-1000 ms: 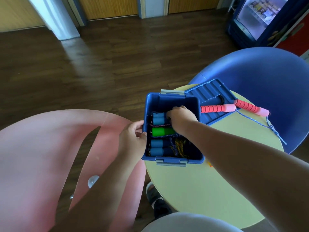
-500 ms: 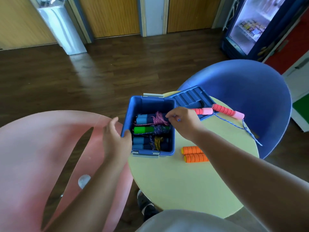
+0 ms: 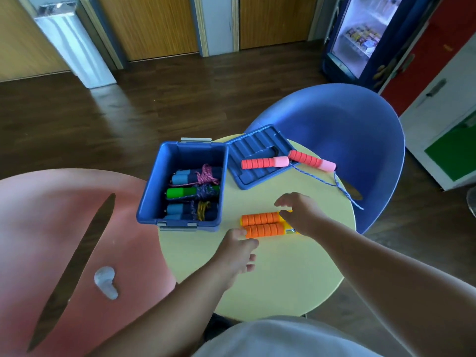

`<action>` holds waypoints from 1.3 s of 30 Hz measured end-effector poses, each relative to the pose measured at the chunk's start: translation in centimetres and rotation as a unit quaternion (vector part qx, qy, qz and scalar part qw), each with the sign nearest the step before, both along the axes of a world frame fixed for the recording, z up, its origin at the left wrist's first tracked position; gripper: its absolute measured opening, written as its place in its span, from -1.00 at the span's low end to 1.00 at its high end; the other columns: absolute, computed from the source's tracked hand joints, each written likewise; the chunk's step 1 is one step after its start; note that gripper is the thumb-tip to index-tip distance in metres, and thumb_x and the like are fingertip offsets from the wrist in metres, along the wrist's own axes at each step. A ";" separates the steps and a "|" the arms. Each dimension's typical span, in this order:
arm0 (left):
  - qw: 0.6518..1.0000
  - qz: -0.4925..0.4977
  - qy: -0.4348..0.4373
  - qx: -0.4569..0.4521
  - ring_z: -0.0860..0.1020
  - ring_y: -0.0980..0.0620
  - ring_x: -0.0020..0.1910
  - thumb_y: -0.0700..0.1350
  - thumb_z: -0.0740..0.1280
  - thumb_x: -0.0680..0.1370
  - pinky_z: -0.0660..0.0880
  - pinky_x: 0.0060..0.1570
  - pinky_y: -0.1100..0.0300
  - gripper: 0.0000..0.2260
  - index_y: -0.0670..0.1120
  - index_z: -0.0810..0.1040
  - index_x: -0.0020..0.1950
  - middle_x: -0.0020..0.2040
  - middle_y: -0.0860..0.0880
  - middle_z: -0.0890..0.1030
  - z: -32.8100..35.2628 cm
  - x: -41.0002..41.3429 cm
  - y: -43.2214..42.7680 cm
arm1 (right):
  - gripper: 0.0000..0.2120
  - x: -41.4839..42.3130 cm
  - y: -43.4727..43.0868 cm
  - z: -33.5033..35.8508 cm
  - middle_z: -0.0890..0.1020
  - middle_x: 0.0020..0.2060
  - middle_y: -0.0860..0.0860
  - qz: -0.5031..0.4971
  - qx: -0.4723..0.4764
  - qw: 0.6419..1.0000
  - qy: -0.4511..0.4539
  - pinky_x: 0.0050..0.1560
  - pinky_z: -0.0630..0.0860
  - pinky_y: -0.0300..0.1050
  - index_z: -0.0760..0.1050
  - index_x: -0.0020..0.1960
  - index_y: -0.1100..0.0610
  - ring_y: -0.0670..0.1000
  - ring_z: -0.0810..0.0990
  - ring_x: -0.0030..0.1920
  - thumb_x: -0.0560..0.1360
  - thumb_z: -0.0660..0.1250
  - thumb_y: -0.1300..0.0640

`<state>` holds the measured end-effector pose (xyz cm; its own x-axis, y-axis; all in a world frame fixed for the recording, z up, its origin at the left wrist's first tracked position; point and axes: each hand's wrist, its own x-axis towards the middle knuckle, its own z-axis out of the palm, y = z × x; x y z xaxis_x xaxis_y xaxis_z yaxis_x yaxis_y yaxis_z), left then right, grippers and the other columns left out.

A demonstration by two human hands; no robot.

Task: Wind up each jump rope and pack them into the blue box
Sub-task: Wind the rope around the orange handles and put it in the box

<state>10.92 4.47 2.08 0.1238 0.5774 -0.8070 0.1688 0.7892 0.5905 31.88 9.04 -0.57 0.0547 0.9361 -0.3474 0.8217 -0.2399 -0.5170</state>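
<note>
A round yellow table (image 3: 270, 279) holds an open blue box (image 3: 154, 199) with three wound jump ropes inside, blue handles (image 3: 180, 179) at the far end, a green handle (image 3: 179, 193) in the middle and blue handles again nearest the person. The box lid (image 3: 247, 155) lies just right of it, with a red-handled rope (image 3: 260, 163) resting across it, its blue cord (image 3: 332, 185) trailing off toward a blue chair (image 3: 347, 119). Both hands reach to a pair of orange handles (image 3: 262, 224) lying side by side: the left hand (image 3: 238, 251) touches their left end with spread fingers, and the right hand (image 3: 298, 215) covers their right end, fingers loose.
</note>
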 end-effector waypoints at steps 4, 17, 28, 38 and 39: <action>0.982 0.147 -0.052 -0.104 0.54 -0.17 -0.19 -0.20 0.30 0.66 0.56 0.01 -0.08 -0.86 -0.22 0.46 0.18 -0.07 -0.22 0.48 -3.1 3.1 0.9 | -0.64 1.5 -0.4 -1.7 0.54 0.32 -0.01 0.052 -0.031 0.998 -0.019 0.05 0.41 -0.15 0.53 0.35 -0.08 0.09 0.52 0.28 0.61 0.29 0.19; 0.957 0.235 0.105 0.136 0.68 -0.06 0.00 -0.14 0.48 0.30 0.66 0.05 -0.09 -0.59 0.25 0.51 0.03 0.05 0.07 0.66 -8.6 9.8 0.5 | -0.65 2.9 -3.2 -5.5 0.65 0.05 -0.01 -0.007 -0.048 0.992 0.117 0.02 0.57 -0.05 0.59 0.13 -0.19 0.09 0.62 0.00 0.50 0.40 0.23; 0.908 0.164 0.090 0.374 0.67 0.16 -0.10 -0.17 0.45 0.57 0.62 0.02 0.15 -0.82 0.14 0.71 -0.07 -0.11 0.13 0.73 -1.9 9.0 -0.8 | -0.65 4.4 -6.7 1.1 0.67 -0.11 0.14 -0.135 -0.036 0.894 0.426 0.01 0.69 0.21 0.48 0.16 0.15 0.10 0.72 -0.19 0.47 0.51 0.35; 0.919 -0.054 -0.124 0.371 0.69 -0.02 0.09 -0.20 0.48 0.43 0.65 0.06 0.03 -0.61 0.17 0.71 0.17 0.21 0.01 0.71 9.5 4.4 -0.4 | -0.62 1.0 -9.5 9.8 0.65 -0.19 0.13 -0.155 0.059 0.840 0.517 -0.09 0.65 0.14 0.37 0.01 0.16 0.11 0.70 -0.17 0.43 0.56 0.32; 0.918 -0.066 -0.135 0.366 0.70 -0.05 0.09 -0.24 0.48 0.40 0.65 0.01 0.03 -0.56 0.15 0.69 0.21 0.24 0.00 0.70 9.9 3.7 -0.4 | -0.61 0.5 -9.7 10.4 0.64 -0.18 0.15 -0.154 0.069 0.841 0.515 -0.11 0.65 0.11 0.37 0.02 0.16 0.11 0.69 -0.17 0.42 0.57 0.31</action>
<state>14.64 4.09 11.97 0.3707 0.9185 -0.1375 0.0033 0.1468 0.9892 32.41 -0.64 9.83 0.0386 0.9677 -0.2490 -0.1685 -0.2393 -0.9562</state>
